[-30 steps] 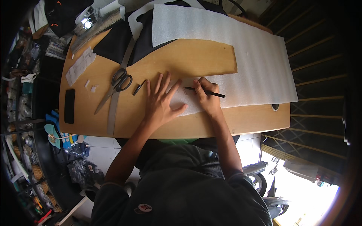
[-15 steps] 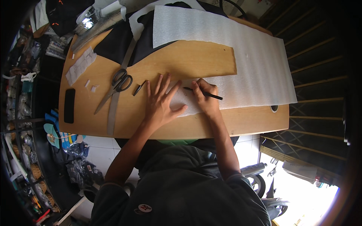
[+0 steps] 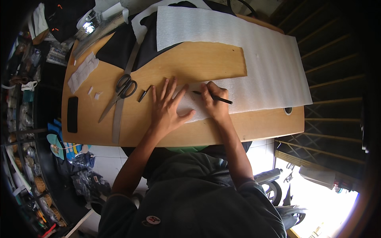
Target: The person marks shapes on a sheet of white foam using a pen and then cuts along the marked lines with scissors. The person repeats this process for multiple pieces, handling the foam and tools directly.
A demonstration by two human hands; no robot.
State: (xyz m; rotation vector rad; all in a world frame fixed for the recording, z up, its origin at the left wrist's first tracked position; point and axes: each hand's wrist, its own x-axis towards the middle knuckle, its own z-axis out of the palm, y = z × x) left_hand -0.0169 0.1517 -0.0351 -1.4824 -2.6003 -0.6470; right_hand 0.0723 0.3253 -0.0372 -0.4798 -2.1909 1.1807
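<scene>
A white foam sheet with a cut-out lies over the right half of the wooden table. Its near-left end is under both my hands. My left hand lies flat there with fingers spread, pressing the foam and partly on the wood. In my right hand a black pen is gripped, its tip on or just above the foam between my hands. Faint marks show by the tip. Just left of my left fingers lies a small black pen cap or clip.
Black-handled scissors lie across a metal ruler left of my hands. Further left are a black phone, small white scraps and a crumpled paper piece. Black fabric lies at the back left.
The view has shifted slightly, moving the tabletop a little to the left in the picture. My hands keep nearly the same pose on the foam, the pen still in my right hand.
</scene>
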